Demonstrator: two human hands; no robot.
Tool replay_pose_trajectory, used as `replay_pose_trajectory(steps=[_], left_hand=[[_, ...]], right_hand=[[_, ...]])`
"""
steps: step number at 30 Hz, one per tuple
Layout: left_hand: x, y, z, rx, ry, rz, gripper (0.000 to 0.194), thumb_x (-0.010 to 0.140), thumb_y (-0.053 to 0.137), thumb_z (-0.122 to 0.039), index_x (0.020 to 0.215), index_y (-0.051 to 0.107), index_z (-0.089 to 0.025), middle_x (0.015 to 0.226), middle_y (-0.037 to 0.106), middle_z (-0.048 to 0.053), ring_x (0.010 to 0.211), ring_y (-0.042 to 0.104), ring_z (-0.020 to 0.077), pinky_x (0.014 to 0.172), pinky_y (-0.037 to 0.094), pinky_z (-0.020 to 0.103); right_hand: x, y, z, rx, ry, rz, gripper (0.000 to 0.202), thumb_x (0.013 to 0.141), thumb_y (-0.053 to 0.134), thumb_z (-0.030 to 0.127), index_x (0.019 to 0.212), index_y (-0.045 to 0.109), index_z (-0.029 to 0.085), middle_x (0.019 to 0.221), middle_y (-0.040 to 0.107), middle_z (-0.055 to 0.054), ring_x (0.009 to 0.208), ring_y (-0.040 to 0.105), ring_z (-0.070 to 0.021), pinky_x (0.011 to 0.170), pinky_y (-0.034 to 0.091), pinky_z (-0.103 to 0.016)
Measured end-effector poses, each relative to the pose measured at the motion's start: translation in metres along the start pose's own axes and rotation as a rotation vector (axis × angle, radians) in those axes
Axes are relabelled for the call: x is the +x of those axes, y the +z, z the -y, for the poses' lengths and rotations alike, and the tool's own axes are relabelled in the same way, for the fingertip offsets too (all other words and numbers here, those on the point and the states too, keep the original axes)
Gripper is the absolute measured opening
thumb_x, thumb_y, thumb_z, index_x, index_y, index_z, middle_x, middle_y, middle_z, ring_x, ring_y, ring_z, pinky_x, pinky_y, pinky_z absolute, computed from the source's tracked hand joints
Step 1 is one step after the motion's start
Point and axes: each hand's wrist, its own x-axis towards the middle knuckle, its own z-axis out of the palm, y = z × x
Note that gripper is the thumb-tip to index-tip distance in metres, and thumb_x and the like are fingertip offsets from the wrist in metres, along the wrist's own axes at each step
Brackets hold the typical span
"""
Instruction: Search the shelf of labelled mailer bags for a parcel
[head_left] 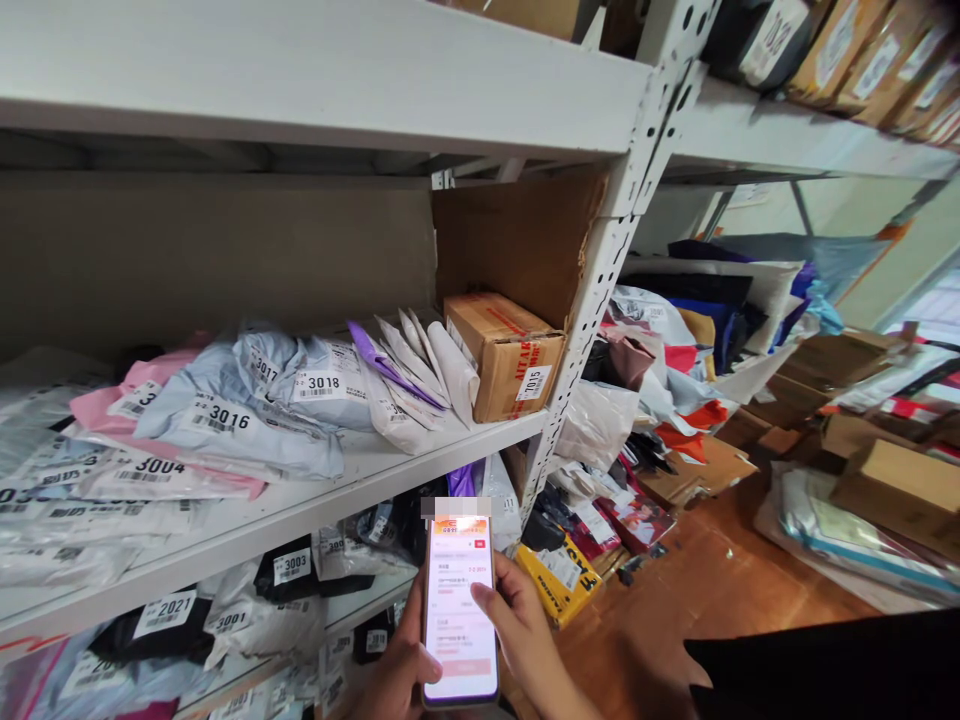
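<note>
A lit smartphone (459, 610) stands upright between my two hands at the bottom centre, its screen facing me. My left hand (405, 655) is closed round its left edge, with the thumb over the lower left corner. My right hand (521, 625) grips the right edge, its thumb on the screen. The screen shows a list with small red text, and its top is blurred out. Behind the phone is a white shelf (360, 490) with labelled parcels: grey-blue bags (255, 410), a purple envelope (394, 370) and a brown box (517, 365) labelled 7015.
A perforated metal post (592, 290) divides the shelving. More bags, including a black one (172, 620) labelled 2021, fill the lower shelf. Right of the post, parcels pile up beside a yellow package (559, 580) on the brown floor (660, 590). Cardboard boxes (907, 490) lie further right.
</note>
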Motion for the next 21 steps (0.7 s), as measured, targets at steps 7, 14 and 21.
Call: replay_pose_trajectory(steps=[7, 14, 21], left_hand=[[0.000, -0.006, 0.001, 0.097, -0.070, -0.049, 0.112, 0.057, 0.049, -0.009, 0.143, -0.018, -0.037, 0.136, 0.052, 0.006, 0.102, 0.062, 0.0293, 0.070, 0.051, 0.034], [-0.001, -0.004, 0.002, 0.022, -0.053, -0.049, 0.111, 0.060, 0.048, -0.010, 0.141, -0.023, -0.035, 0.134, 0.053, 0.008, 0.102, 0.063, 0.0287, 0.057, 0.049, 0.027], [-0.003, 0.001, 0.001, -0.046, 0.058, -0.012, 0.109, 0.063, 0.051, -0.011, 0.142, -0.019, -0.035, 0.145, 0.043, 0.005, 0.117, 0.055, 0.0289, 0.079, 0.052, 0.035]], right_hand=[[-0.001, 0.012, 0.002, -0.069, 0.051, -0.042, 0.046, 0.070, 0.072, 0.053, 0.096, 0.064, 0.016, 0.094, 0.072, -0.012, 0.083, 0.064, -0.0285, 0.074, 0.050, -0.040], [-0.005, 0.012, 0.002, 0.109, 0.080, 0.015, 0.052, 0.073, 0.063, 0.061, 0.104, 0.065, 0.019, 0.094, 0.071, -0.010, 0.086, 0.064, -0.0285, 0.075, 0.052, -0.041], [-0.008, 0.003, -0.010, 0.091, 0.102, -0.086, 0.052, 0.075, 0.058, 0.065, 0.104, 0.068, 0.023, 0.110, 0.068, -0.009, 0.104, 0.058, -0.0295, 0.085, 0.050, -0.040]])
